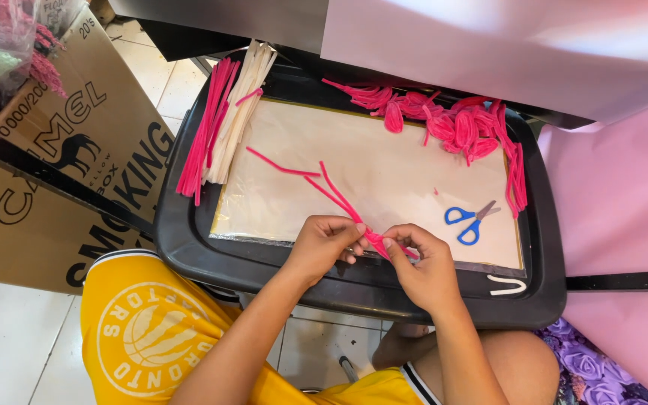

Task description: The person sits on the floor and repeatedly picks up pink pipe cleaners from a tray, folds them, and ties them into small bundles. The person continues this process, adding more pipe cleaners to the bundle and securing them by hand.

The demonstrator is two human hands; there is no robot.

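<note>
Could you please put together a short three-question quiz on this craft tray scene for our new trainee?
1. True or false: both hands pinch the pink pipe cleaners.
2. Which lies nearest the right hand: A) blue scissors, B) white pipe cleaner stack, C) cardboard box?
3. Where on the black tray are the looped pink pieces piled?

Key:
1. True: the left hand and right hand grip the pink pipe cleaners.
2. A, the blue scissors.
3. The far right corner of the black tray.

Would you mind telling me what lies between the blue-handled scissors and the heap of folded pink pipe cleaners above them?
In the head view, only bare pale sheet lies between the blue-handled scissors and the heap of folded pink pipe cleaners.
</note>
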